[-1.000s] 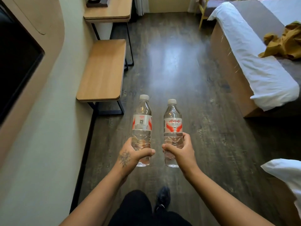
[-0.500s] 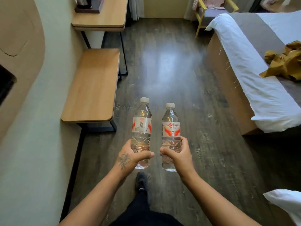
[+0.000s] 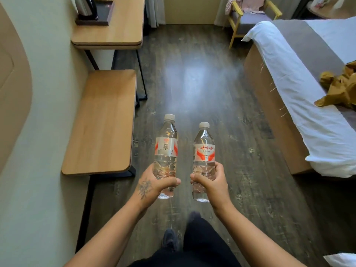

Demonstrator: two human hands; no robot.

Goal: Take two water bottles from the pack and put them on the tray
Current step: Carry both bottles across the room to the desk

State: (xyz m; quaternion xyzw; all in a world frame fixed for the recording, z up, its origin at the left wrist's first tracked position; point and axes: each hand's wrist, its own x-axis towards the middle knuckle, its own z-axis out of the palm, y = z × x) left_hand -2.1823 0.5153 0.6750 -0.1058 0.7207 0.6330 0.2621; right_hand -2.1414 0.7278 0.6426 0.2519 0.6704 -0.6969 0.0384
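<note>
I hold two clear water bottles upright in front of me over the dark wood floor. My left hand (image 3: 154, 186) grips the lower body of the left bottle (image 3: 166, 147), which has a white cap and a red and white label. My right hand (image 3: 211, 185) grips the lower body of the right bottle (image 3: 204, 149) in the same way. A dark tray (image 3: 105, 15) sits at the far left on the upper wooden desk (image 3: 115, 33), with a metal kettle (image 3: 84, 6) standing on it. The bottle pack is not in view.
A low wooden bench (image 3: 102, 124) runs along the left wall below the desk. A bed (image 3: 300, 89) with white sheets and a mustard cloth (image 3: 341, 87) fills the right side. A yellow-framed chair (image 3: 250, 18) stands at the far end. My legs and a shoe (image 3: 169, 240) show below.
I have walked forward along the floor with both bottles held the same way. The bench, desk and tray have come closer and lower in view.
</note>
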